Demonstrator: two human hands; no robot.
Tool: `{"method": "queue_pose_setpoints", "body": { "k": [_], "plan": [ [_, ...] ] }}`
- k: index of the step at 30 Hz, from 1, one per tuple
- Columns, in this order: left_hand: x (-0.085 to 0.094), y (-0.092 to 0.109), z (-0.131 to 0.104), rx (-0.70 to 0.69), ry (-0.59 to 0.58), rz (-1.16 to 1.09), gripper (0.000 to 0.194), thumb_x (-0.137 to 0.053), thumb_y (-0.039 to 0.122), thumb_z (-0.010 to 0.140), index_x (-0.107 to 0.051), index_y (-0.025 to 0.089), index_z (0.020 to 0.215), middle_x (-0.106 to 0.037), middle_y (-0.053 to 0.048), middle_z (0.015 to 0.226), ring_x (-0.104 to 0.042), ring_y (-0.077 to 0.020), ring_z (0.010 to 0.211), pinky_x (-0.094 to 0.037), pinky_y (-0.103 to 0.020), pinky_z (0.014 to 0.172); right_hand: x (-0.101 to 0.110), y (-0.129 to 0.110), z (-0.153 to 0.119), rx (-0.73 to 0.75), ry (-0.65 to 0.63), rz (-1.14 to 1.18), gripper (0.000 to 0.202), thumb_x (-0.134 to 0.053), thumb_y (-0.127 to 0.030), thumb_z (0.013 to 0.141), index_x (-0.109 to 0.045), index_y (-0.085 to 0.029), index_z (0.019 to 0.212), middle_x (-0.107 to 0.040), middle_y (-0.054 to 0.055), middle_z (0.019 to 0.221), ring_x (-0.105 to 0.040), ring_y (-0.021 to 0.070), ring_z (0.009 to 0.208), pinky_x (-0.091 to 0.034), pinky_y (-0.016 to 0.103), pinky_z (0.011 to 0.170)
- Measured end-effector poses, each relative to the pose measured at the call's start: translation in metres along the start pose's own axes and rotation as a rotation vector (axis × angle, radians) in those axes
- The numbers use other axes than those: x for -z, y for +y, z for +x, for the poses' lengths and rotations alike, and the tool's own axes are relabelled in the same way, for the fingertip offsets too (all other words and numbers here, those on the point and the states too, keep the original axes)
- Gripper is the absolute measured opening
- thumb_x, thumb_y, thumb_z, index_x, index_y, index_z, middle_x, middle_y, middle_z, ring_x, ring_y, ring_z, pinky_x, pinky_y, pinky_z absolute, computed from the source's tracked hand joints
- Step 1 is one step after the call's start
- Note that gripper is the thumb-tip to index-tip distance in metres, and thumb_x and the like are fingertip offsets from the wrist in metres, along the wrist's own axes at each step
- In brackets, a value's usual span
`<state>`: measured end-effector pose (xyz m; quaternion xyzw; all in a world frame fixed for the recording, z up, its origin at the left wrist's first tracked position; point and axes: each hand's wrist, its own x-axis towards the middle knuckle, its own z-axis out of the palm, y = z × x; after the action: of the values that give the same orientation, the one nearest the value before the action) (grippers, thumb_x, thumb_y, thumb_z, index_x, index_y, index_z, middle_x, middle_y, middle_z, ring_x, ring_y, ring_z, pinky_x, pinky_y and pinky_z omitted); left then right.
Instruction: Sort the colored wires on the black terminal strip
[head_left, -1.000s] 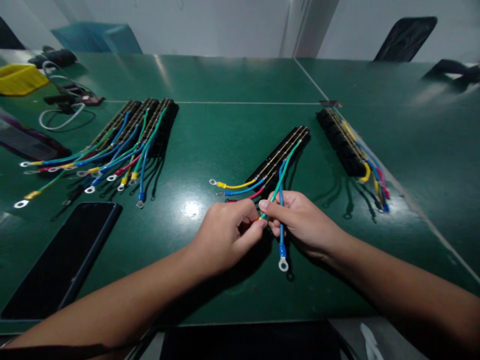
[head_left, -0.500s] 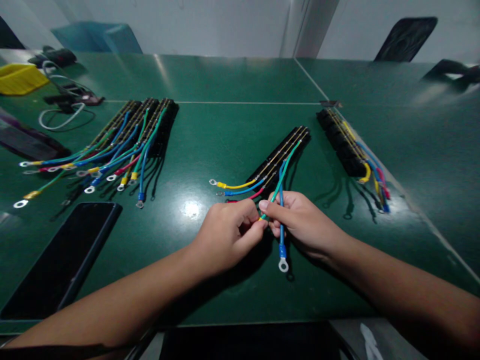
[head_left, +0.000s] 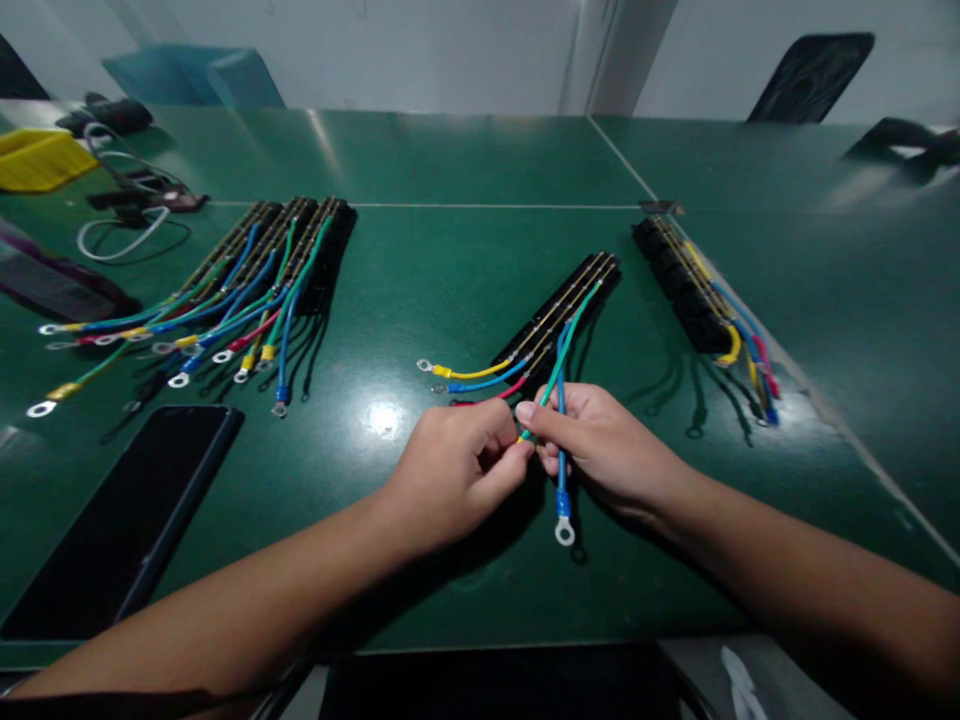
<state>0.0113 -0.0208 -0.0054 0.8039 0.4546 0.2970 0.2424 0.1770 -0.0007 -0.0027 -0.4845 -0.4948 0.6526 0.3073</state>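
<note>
A black strip module [head_left: 559,310] with thin metal rods lies slantwise in front of me, with yellow, blue, red and green wires coming off it. My left hand [head_left: 461,465] pinches the low end of the green wire [head_left: 574,328], whose terminal is hidden in the fingers. Thumb and fingers of my right hand [head_left: 600,440] grip the same green wire slightly higher. A blue wire [head_left: 562,470] with a ring terminal hangs down past the right fingers. The yellow wire [head_left: 480,372] and another blue wire [head_left: 487,382] point left, above my left hand.
Several similar wired modules [head_left: 300,250] lie at the left, one more [head_left: 682,285] at the right. A phone [head_left: 120,520] rests at the lower left; a yellow bin [head_left: 45,160] and a white cable [head_left: 124,250] are behind it.
The hanging blue wire has shifted very slightly left. Both hands keep almost the same place and grip.
</note>
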Motion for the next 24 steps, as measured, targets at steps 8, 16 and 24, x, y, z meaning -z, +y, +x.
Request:
{"method": "queue_pose_setpoints", "body": {
  "k": [8, 16, 24],
  "plan": [
    [0.007, -0.001, -0.004, -0.156, -0.041, -0.129, 0.012, -0.058, 0.026, 0.082, -0.058, 0.014, 0.082, -0.060, 0.002, 0.063, -0.050, -0.0070, 0.052, -0.037, -0.019, 0.050, -0.001, 0.001, -0.001, -0.039, -0.036, 0.171, 0.029, -0.066, -0.039, 0.079, -0.052, -0.017, 0.067, -0.049, -0.006, 0.049, -0.045, 0.0072, 0.042, -0.033, 0.020, 0.042],
    [0.006, -0.011, -0.005, -0.263, 0.009, 0.117, 0.009, -0.059, 0.025, 0.087, -0.063, 0.017, 0.090, -0.069, 0.000, 0.073, -0.063, -0.0104, 0.063, -0.047, -0.019, 0.062, 0.002, 0.004, 0.000, -0.027, -0.083, 0.218, 0.032, -0.061, -0.040, 0.084, -0.052, -0.017, 0.063, -0.048, -0.005, 0.047, -0.045, 0.0074, 0.041, -0.034, 0.020, 0.044],
    [0.008, -0.009, -0.006, -0.359, 0.091, 0.094, 0.009, -0.059, 0.016, 0.088, -0.061, 0.018, 0.096, -0.072, 0.002, 0.084, -0.066, -0.0081, 0.074, -0.051, -0.016, 0.075, 0.003, 0.001, 0.000, -0.041, -0.078, 0.146, 0.034, -0.060, -0.041, 0.083, -0.052, -0.016, 0.062, -0.048, -0.004, 0.049, -0.046, 0.0078, 0.043, -0.036, 0.021, 0.044]
  ]
}}
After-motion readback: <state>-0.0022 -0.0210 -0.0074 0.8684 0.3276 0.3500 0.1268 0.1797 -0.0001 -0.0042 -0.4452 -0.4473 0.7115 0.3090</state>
